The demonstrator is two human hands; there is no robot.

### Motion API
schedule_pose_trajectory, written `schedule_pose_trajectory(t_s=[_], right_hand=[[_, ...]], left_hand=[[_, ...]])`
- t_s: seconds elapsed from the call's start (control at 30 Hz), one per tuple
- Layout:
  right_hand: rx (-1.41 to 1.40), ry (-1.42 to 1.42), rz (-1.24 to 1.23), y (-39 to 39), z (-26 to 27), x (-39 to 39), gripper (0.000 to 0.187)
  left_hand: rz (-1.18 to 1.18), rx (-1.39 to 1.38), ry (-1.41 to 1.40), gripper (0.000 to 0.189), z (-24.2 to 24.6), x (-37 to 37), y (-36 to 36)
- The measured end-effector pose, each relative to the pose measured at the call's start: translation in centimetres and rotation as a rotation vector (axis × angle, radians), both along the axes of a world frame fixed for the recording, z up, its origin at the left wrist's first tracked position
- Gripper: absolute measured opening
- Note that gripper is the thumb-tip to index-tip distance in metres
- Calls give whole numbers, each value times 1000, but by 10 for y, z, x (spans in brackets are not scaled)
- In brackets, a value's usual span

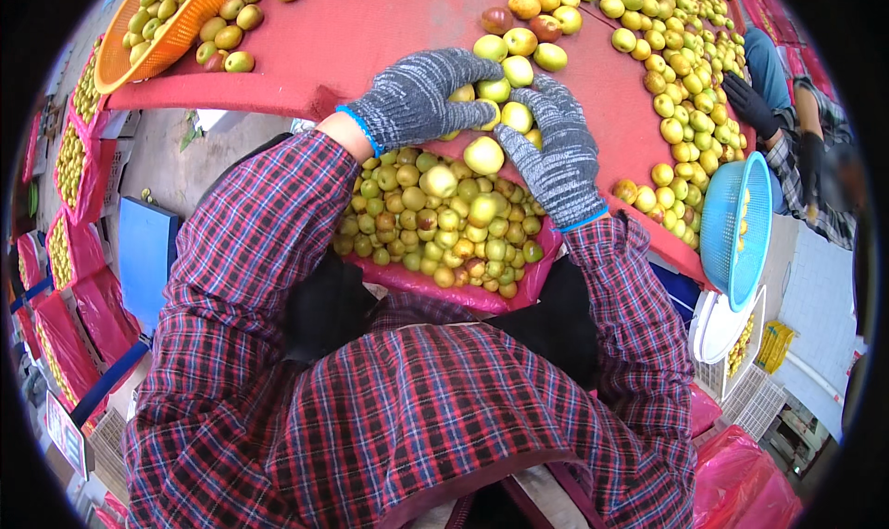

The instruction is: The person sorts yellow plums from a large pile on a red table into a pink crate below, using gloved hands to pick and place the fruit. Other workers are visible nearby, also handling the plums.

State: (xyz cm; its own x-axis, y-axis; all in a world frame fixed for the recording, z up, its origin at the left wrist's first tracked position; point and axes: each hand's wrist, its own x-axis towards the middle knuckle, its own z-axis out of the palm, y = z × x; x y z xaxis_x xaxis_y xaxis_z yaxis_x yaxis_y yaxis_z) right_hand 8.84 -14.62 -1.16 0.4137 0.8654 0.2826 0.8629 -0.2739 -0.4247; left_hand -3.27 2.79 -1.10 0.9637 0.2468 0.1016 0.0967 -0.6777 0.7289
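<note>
Both hands wear grey knitted gloves with blue cuffs. My left hand (424, 98) and my right hand (555, 147) are cupped around several yellow-green jujube fruits (516, 116) at the near edge of the red cloth-covered table (389, 15). The fingers touch some of these fruits; whether either hand grips one is unclear. One pale fruit (483, 155) is between the hands, above a container lined with pink plastic (444, 291) that is full of jujubes (444, 230). Beyond the fingertips lie more fruits, some of them reddish brown (497, 20).
An orange basket (173, 36) of jujubes leans at the upper left. A large heap of jujubes (687, 98) covers the table's right side, beside a blue basket (737, 230). Another person's dark-gloved hand (750, 105) is at the far right. Pink-lined crates (90, 175) line the left.
</note>
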Motion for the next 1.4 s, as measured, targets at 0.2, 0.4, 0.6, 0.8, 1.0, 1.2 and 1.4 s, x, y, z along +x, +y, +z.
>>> schedule_pose_trajectory(t_s=[0.2, 0.4, 0.6, 0.8, 1.0, 1.2, 1.4], right_hand=[[45, 58, 116, -8, -1, -10, 40], [409, 582, -99, -8, -1, 14, 26], [328, 287, -32, 37, -7, 101, 31], [141, 2, -79, 89, -26, 125, 50], [6, -47, 127, 106, -7, 96, 52], [28, 611, 175, 73, -4, 59, 53], [351, 1055, 57, 36, -5, 66, 46]], left_hand=[[24, -218, 41, 29, 1, -6, 3], [241, -249, -239, 28, -17, 5, 33], [514, -275, -419, 33, -54, 8, 47], [412, -443, -397, 40, -52, 9, 40], [431, -883, -312, 36, -29, 16, 41], [529, -1155, -373, 43, -14, 35, 48], [375, -681, -232, 41, -16, 29, 52]])
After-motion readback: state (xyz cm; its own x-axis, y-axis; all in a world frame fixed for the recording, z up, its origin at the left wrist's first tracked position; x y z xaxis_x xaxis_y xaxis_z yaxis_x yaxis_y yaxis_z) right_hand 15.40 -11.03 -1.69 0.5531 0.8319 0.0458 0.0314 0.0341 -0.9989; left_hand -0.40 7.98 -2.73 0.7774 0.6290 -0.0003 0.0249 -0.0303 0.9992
